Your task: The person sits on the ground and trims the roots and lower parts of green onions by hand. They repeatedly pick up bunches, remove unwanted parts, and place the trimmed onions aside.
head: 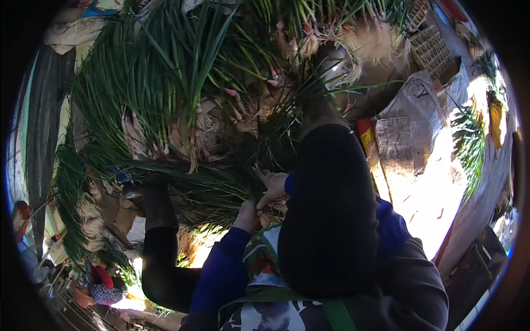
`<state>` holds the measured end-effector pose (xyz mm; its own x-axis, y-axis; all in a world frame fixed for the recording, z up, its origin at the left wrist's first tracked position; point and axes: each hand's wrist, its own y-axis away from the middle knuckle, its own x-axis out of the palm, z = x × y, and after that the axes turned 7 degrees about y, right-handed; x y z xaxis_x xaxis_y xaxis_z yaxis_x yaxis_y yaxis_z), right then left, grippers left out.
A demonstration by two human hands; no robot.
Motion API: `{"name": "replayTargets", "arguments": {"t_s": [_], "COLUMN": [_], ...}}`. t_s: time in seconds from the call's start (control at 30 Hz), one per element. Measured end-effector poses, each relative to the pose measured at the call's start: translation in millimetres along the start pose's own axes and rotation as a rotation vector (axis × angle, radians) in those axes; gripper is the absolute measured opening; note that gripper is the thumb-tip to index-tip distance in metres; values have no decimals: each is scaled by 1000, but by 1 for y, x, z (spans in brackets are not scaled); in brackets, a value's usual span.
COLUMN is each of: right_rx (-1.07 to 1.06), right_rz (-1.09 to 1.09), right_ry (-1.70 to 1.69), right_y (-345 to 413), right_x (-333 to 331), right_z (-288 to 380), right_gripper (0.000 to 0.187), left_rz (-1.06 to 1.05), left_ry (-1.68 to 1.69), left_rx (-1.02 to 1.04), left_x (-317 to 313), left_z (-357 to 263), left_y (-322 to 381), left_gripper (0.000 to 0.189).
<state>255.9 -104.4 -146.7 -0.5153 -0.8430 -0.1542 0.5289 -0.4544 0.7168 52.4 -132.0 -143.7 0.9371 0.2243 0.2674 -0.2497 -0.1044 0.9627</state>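
A bundle of long-leaved green alliums (211, 182), perhaps green garlic or spring onions, lies across in front of me with its leaves pointing left. My left hand (247, 215) grips its root end from below. Thumb and fingers apart, my right hand (273, 186) spans the same end from the right. Pale roots (278, 207) show beneath the right hand. The left hand's fingers are partly hidden by the leaves. My raised right knee, in black trousers (331, 198), covers part of the right arm.
A large heap of the same plants (140, 78) spreads ahead, with more rooted bulbs (306, 31) beyond my right boot (331, 62). To the right are a woven crate (432, 51) and pale sacking (410, 107). Another person (103, 285) is at the lower left.
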Motion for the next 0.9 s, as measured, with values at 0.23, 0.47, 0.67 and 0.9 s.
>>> {"name": "replayTargets", "arguments": {"t_s": [0.23, 0.47, 0.67, 0.9], "right_rx": [237, 509, 1092, 1333], "right_rz": [-225, -957, -1003, -567], "right_ry": [-184, -538, -439, -395], "right_y": [112, 226, 344, 410], "right_x": [65, 214, 382, 421], "right_z": [-69, -140, -225, -212], "right_gripper": [105, 82, 68, 53], "left_rz": [247, 78, 32, -94], "left_ry": [-449, -350, -235, -199], "left_rx": [74, 360, 463, 793], "left_x": [58, 21, -9, 37], "left_z": [-83, -104, -76, -65], "left_y": [87, 127, 123, 193], "left_gripper": [36, 37, 38, 47]}}
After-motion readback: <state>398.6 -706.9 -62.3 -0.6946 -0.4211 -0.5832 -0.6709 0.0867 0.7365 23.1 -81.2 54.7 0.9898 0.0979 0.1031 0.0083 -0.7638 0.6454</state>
